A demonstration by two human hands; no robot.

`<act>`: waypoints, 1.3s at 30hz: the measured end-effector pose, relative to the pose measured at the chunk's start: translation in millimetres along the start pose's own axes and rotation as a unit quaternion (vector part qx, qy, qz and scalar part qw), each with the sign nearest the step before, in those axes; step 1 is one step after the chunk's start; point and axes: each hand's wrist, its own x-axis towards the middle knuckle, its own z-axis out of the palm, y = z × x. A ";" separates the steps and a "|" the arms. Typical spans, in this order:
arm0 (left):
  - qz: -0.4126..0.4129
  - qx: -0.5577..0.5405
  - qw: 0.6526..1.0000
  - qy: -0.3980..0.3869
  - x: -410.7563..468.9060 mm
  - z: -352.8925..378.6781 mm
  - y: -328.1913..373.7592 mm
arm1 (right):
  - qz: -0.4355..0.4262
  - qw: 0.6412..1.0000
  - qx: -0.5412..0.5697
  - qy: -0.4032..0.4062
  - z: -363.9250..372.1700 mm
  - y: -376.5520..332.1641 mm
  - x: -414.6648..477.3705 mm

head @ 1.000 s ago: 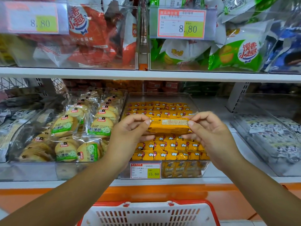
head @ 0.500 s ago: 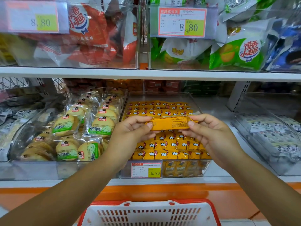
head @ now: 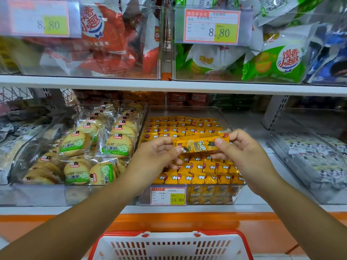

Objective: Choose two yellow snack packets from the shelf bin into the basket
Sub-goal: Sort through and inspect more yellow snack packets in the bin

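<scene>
Yellow snack packet (head: 201,143), a slim oblong in glossy wrapper with printed lettering, is held level with a slight tilt just above the clear plastic bin (head: 189,109) it belongs to. The left grip (head: 155,158) pinches its left end between thumb and fingers, and the right grip (head: 244,156) pinches its right end the same way, thumb on the front. Under them the bin is packed with neat rows of the same small yellow packets (head: 199,168), and a paper price tag (head: 168,196) sits on its near wall. In the bin to the left lie round biscuits (head: 116,145) in crinkly clear wrap with green labels. The white shelf (head: 187,208) has an orange band below its near edge. On the upper shelf (head: 131,83) stand clear bins of puffy red bags (head: 105,34) and green bags (head: 272,62). At the near edge a white slotted plastic basket (head: 169,234) with a red rim sits below the hands.
</scene>
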 end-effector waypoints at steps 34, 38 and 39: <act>0.019 0.629 0.775 -0.055 20.5 8.5 -19.3 | -0.070 0.843 -0.496 -0.198 41.2 5.7 152.2; 0.022 0.629 0.775 -0.057 21.7 8.9 -18.3 | -0.048 0.826 -0.502 -0.250 76.2 10.3 147.0; 0.023 0.629 0.775 -0.056 21.9 9.0 -17.9 | -0.057 0.819 -0.513 -0.248 81.9 11.7 145.3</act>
